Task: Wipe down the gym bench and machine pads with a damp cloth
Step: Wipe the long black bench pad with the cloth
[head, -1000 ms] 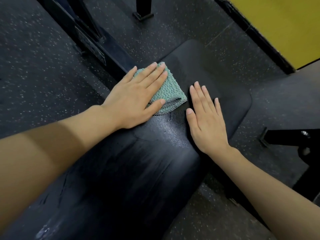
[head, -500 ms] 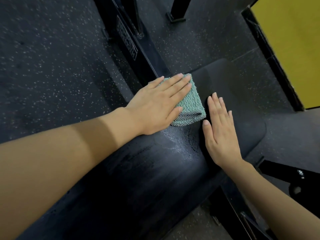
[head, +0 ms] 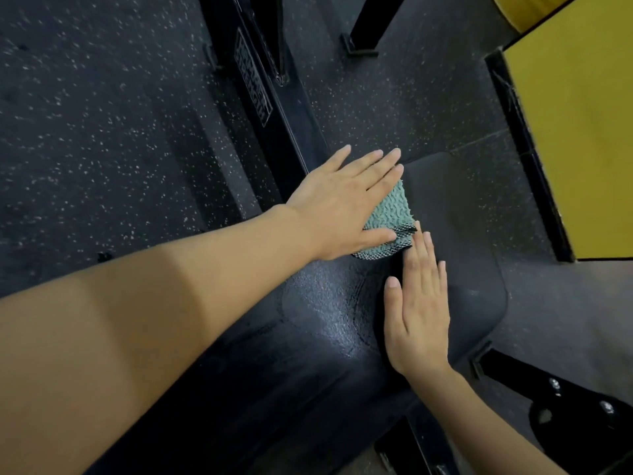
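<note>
Left hand [head: 337, 204], fingers straight, presses the teal knobbly cloth [head: 390, 212]; right hand [head: 418, 310], flat, braces the black padded desk [head: 322, 323]. I'd overlap strokes.

**Around the Edges: Floor, Frame and Yellow Wall**

Underfoot, dark rubber floor [head: 85, 132] flecked all over with pale specks, with a straight seam [head: 479, 142] cutting across at upper right. Slanting down from the top edge, a black steel frame beam [head: 291, 138], bearing a rectangular label [head: 253, 84] with lettering too blurred to read. Near the top centre, a black upright post [head: 366, 15] planted on a small foot plate [head: 359, 51]. Along the right, a yellow wall panel [head: 575, 132] edged by a black strip [head: 524, 159]. At lower right, a black metal bracket [head: 582, 433] lying on the floor, studded with two shiny bolts [head: 553, 383], well apart from the beam.
</note>
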`<action>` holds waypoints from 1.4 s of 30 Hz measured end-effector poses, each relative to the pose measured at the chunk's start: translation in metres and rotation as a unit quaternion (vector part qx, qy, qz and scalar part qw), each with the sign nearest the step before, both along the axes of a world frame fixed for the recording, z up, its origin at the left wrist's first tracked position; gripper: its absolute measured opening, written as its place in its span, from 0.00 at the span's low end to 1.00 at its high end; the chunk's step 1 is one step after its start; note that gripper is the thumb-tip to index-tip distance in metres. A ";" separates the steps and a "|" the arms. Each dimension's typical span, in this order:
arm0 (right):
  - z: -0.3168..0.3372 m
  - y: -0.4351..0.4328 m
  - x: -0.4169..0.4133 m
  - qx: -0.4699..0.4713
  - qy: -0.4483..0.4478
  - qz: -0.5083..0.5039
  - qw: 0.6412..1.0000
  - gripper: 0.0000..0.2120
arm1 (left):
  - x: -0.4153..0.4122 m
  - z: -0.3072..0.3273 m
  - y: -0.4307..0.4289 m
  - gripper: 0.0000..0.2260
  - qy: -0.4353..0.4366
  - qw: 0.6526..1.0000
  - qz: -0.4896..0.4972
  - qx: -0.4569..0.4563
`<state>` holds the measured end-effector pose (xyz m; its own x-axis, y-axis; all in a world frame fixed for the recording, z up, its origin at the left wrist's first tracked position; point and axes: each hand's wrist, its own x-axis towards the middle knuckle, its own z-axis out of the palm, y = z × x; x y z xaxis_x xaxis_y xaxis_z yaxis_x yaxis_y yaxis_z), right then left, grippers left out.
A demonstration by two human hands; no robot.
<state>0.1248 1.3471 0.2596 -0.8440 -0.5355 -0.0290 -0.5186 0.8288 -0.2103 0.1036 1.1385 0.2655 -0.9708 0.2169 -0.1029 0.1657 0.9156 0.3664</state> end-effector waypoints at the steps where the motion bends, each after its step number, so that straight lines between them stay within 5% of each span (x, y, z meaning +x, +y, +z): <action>1: 0.000 0.000 0.000 -0.001 0.004 0.001 1.000 0.26 | -0.003 0.000 0.000 0.37 -0.001 1.000 0.004 0.006; 17: 0.006 -0.003 -0.001 -0.010 -0.028 -0.017 0.999 0.26 | 0.016 0.001 -0.022 0.34 -0.017 0.997 -0.053 0.062; 24: 0.001 0.001 0.001 -0.001 -0.001 0.002 1.000 0.26 | -0.017 0.004 -0.007 0.48 -0.040 0.997 -0.064 0.014; 42: 0.010 -0.006 0.002 0.007 -0.041 -0.024 0.999 0.27 | 0.044 0.014 -0.010 0.30 0.006 0.999 -0.014 -0.029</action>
<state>0.1267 1.3408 0.2691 -0.8635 -0.4930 -0.1066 -0.4588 0.8556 -0.2398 0.1480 1.1281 0.2796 -0.9656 0.2381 -0.1042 0.1958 0.9301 0.3109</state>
